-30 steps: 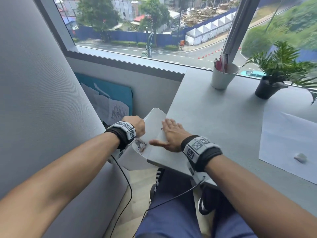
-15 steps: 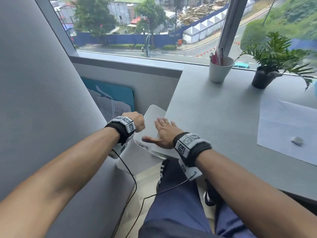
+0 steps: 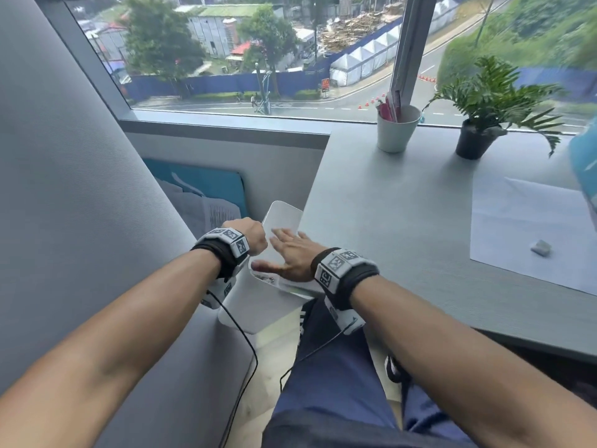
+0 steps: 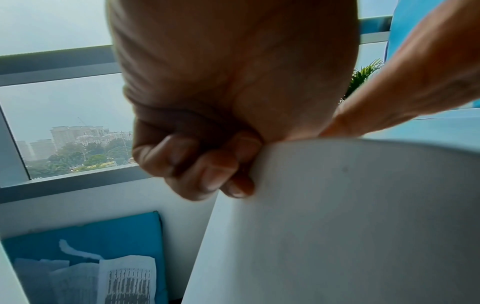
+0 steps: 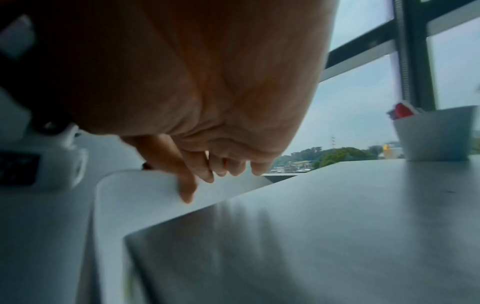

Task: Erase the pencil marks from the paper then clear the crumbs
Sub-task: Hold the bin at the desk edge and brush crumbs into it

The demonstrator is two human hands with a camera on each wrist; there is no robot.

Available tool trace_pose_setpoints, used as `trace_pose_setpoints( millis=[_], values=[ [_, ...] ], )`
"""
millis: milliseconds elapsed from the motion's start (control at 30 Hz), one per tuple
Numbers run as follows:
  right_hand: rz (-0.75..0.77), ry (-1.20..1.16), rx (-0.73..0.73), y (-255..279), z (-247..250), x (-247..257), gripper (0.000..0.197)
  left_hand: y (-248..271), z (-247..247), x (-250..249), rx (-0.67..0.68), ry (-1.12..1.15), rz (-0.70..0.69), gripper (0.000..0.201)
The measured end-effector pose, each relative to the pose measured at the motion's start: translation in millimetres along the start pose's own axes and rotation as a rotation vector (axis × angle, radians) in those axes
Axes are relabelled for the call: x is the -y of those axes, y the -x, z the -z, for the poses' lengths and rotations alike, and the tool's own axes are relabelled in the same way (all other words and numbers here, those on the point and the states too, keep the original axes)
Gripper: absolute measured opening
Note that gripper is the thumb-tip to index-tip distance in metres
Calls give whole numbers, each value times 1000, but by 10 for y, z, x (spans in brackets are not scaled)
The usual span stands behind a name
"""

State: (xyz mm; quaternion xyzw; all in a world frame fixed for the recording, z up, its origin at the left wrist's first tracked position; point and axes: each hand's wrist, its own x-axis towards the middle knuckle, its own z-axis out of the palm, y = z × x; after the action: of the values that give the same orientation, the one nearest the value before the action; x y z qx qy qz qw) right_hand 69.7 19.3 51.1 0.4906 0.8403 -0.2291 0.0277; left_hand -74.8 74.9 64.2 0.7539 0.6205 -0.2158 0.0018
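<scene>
A white bin (image 3: 255, 305) hangs against the left edge of the grey desk (image 3: 403, 205). My left hand (image 3: 248, 236) grips its rim, fingers (image 4: 202, 164) curled over the bin's wall (image 4: 337, 226). My right hand (image 3: 290, 253) lies flat with straight fingers (image 5: 207, 170) at the desk's edge, reaching over the bin's opening and holding nothing. The white paper (image 3: 523, 227) lies at the desk's right with a small white eraser (image 3: 541, 248) on it. No crumbs can be made out.
A white cup (image 3: 397, 130) with pens and a potted plant (image 3: 481, 101) stand at the back by the window. A blue folder (image 3: 206, 185) with papers leans against the wall beyond the bin. A grey partition runs along the left.
The head view has tilted up a little. Both hands stay at the bin; the right hand has shifted slightly across the desk's edge over the opening.
</scene>
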Motion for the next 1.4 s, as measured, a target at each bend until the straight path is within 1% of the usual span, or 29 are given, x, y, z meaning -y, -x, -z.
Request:
trace_pose_setpoints(
  millis=[67, 100, 133, 200, 233, 267, 300, 367, 433, 467, 533, 600, 633, 700, 767, 800, 833, 867, 900, 933, 1000, 1033, 1067, 1133, 1167, 1233, 1300, 1333, 1400],
  values=[
    [-174, 36, -105, 155, 101, -278, 108, 7, -28, 12, 7, 1, -4, 34],
    [-313, 70, -141, 259, 174, -458, 114, 14, -38, 24, 8, 6, -7, 33],
    [-481, 83, -144, 367, 229, -645, 120, 24, -44, 33, 7, 10, -10, 33],
    [-788, 11, -57, 593, 262, -876, 131, 61, -60, 40, 15, 11, -13, 32],
    [-869, -42, 8, 663, 213, -880, 136, 79, -75, 40, 21, 15, -13, 32],
    [-875, -62, 39, 674, 126, -813, 140, 91, -90, 38, 22, 20, -13, 31],
    [-803, -47, 37, 623, 1, -677, 142, 105, -105, 32, 19, 26, -12, 31],
    [-504, -9, 0, 410, -224, -257, 141, 127, -125, 28, 19, 28, -12, 31],
    [-230, -37, 49, 202, -339, 233, 130, 159, -154, 41, 33, 33, -4, 32],
    [-150, -49, 70, 137, -335, 417, 123, 172, -152, 56, 33, 35, 1, 33],
    [-76, -86, 70, 108, -253, 489, 114, 201, -149, 90, 32, 35, 9, 34],
    [-96, -73, 22, 194, -131, 252, 110, 217, -155, 123, 36, 42, 15, 34],
    [-156, -52, -20, 239, -61, 50, 110, 225, -157, 131, 42, 45, 18, 33],
    [-379, -20, -86, 320, 75, -370, 116, 242, -179, 136, 55, 50, 19, 31],
    [-598, -24, -56, 356, 109, -612, 122, 247, -214, 134, 63, 52, 18, 30],
    [-636, -23, -20, 355, 79, -608, 126, 246, -229, 124, 61, 53, 14, 29],
    [-603, 4, 4, 319, 21, -529, 130, 238, -237, 117, 55, 52, 9, 28],
    [-511, 52, 21, 280, -56, -382, 133, 229, -243, 115, 49, 49, 6, 28],
    [-384, 97, 44, 230, -133, -200, 133, 215, -247, 116, 48, 47, 4, 28],
    [-250, 125, 87, 177, -203, -6, 128, 203, -252, 117, 50, 46, 3, 28],
    [-28, 174, 199, 85, -268, 310, 108, 175, -258, 121, 50, 51, 8, 29],
    [43, 188, 220, 63, -262, 399, 99, 160, -255, 123, 46, 54, 12, 30],
    [79, 178, 206, 51, -248, 422, 94, 147, -251, 127, 41, 56, 15, 31],
    [48, 110, 119, 80, -170, 331, 92, 110, -255, 148, 30, 61, 22, 32],
    [5, 82, 79, 109, -112, 216, 97, 87, -269, 169, 28, 62, 26, 32],
    [-102, 72, 38, 214, 54, -78, 119, 45, -309, 220, 35, 70, 36, 31],
    [-220, 80, 65, 369, 237, -433, 146, 2, -362, 253, 52, 86, 51, 29],
    [-283, 83, 92, 468, 307, -612, 155, -25, -398, 264, 56, 96, 57, 28],
    [-397, 86, 178, 663, 380, -924, 166, -95, -504, 286, 67, 125, 71, 29]
  ],
)
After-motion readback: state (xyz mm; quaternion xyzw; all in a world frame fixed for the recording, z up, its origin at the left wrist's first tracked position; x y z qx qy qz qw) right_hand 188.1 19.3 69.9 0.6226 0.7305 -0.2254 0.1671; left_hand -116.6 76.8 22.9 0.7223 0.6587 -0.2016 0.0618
